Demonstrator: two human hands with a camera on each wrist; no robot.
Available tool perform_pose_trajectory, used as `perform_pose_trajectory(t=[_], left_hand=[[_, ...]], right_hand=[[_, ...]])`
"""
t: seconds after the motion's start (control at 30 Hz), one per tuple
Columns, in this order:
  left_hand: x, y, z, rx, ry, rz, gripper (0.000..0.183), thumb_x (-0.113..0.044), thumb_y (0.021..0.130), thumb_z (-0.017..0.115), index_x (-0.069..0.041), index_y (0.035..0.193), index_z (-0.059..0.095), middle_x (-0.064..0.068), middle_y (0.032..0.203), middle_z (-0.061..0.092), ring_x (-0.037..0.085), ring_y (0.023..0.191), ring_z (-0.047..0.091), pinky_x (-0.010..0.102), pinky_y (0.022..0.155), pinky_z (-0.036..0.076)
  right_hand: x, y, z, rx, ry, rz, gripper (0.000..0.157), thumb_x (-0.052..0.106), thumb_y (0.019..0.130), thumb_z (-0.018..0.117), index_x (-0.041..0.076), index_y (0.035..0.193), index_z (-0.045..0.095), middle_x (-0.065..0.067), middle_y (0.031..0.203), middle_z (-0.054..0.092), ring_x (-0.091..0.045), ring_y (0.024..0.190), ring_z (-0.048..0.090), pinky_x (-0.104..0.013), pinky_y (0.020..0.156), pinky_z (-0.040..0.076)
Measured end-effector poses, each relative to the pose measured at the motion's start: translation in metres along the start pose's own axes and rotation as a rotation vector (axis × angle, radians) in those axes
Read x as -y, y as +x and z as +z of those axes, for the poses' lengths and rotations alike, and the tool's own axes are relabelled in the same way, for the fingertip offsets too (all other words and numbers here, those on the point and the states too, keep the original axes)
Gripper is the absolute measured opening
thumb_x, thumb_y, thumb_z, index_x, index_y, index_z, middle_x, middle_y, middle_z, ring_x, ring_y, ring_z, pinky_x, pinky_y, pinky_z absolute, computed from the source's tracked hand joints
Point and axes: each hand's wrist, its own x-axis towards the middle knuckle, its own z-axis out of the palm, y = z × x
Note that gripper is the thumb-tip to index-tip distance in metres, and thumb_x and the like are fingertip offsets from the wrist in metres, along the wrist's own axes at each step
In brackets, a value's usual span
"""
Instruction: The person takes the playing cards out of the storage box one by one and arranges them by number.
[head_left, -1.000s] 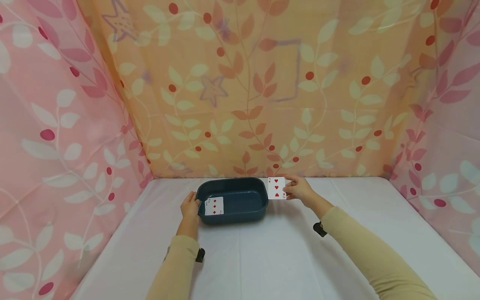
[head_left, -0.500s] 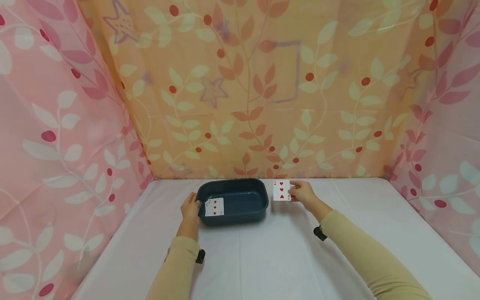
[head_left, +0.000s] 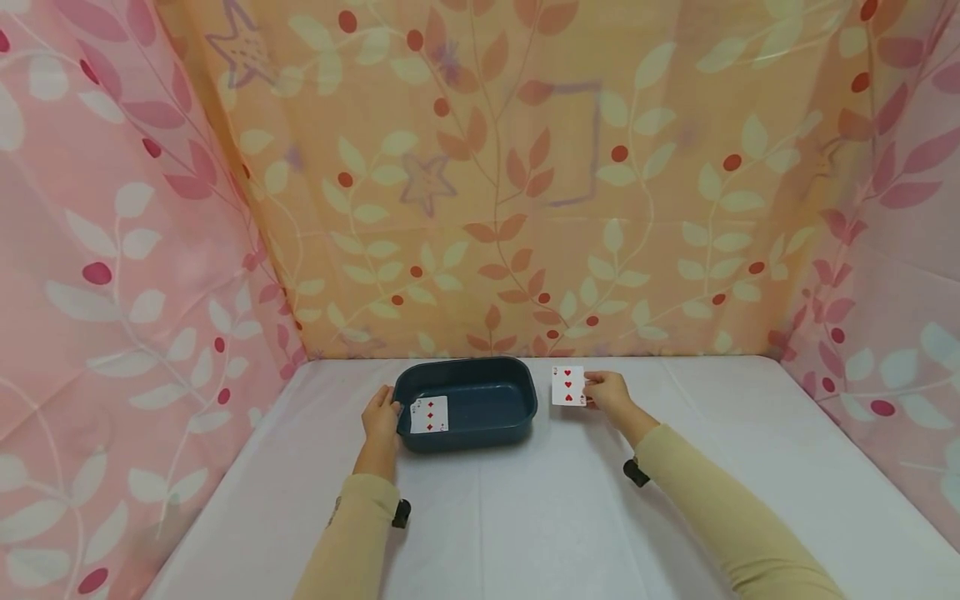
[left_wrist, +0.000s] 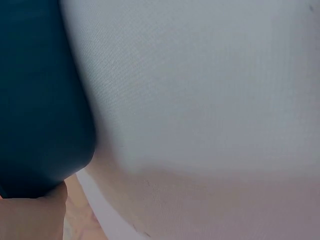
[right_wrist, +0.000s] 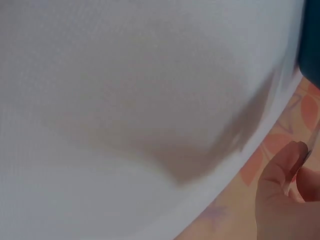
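My left hand (head_left: 381, 414) grips the left end of a dark blue rectangular basin (head_left: 517, 429), its thumb at the rim. In the left wrist view, part of that hand (left_wrist: 32, 217) shows at the basin's corner (left_wrist: 45, 125). Inside the basin, at its left, lies a playing card (head_left: 429, 414) with three red diamonds, face up. To the right of the basin, my right hand (head_left: 611, 396) pinches a playing card (head_left: 567, 386) with three red hearts by its right edge. The right wrist view shows the thumb and fingers (right_wrist: 280, 175) pinching this card, seen nearly edge-on.
A white cloth covers the table (head_left: 480, 517). An orange leaf-patterned curtain (head_left: 487, 250) hangs right behind the table's far edge. Pink patterned curtains (head_left: 150, 350) stand on both sides. A dark wrist camera (head_left: 637, 472) sits at the right cuff.
My right hand has drawn the hearts card away from the basin's right rim, to the right and slightly towards me. The left hand and the basin stay in place.
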Motion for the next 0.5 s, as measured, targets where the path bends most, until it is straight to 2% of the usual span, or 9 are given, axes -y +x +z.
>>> perform_pose_trajectory(t=[0.1,0.23,0.4,0.5], left_hand=[[0.0,-0.002,0.0,0.004,0.011,-0.002,0.052,0.006,0.101,0.036,-0.002,0.152,0.027,0.013,0.156,0.027,0.026,0.144,0.023,0.037,0.117,0.019],[-0.001,-0.004,0.001,0.007,0.033,-0.003,0.051,0.004,0.102,0.036,-0.002,0.152,0.027,0.012,0.157,0.026,0.025,0.145,0.021,0.037,0.117,0.018],[0.0,-0.003,0.001,0.0,0.047,-0.003,0.05,0.003,0.103,0.036,-0.003,0.152,0.027,0.012,0.157,0.026,0.025,0.145,0.02,0.037,0.117,0.018],[-0.001,-0.003,0.001,-0.005,0.051,0.001,0.05,0.003,0.103,0.036,-0.003,0.152,0.028,0.012,0.157,0.027,0.025,0.145,0.021,0.037,0.117,0.018]], right_hand=[[-0.004,0.003,0.002,-0.013,0.009,-0.004,0.043,-0.009,0.092,0.049,-0.015,0.134,0.046,-0.027,0.113,0.055,-0.021,0.082,0.06,-0.028,0.068,0.057],[-0.01,0.008,0.006,-0.043,0.019,-0.025,0.042,-0.01,0.088,0.05,-0.017,0.13,0.049,-0.028,0.11,0.058,-0.012,0.069,0.056,-0.02,0.054,0.049],[-0.012,0.012,0.013,-0.065,0.046,-0.02,0.045,-0.012,0.085,0.05,-0.018,0.13,0.049,-0.029,0.11,0.059,-0.011,0.067,0.054,-0.019,0.051,0.046],[-0.012,0.015,0.017,-0.081,0.078,0.025,0.045,-0.013,0.085,0.05,-0.017,0.131,0.049,-0.029,0.113,0.058,-0.015,0.072,0.055,-0.021,0.052,0.049]])
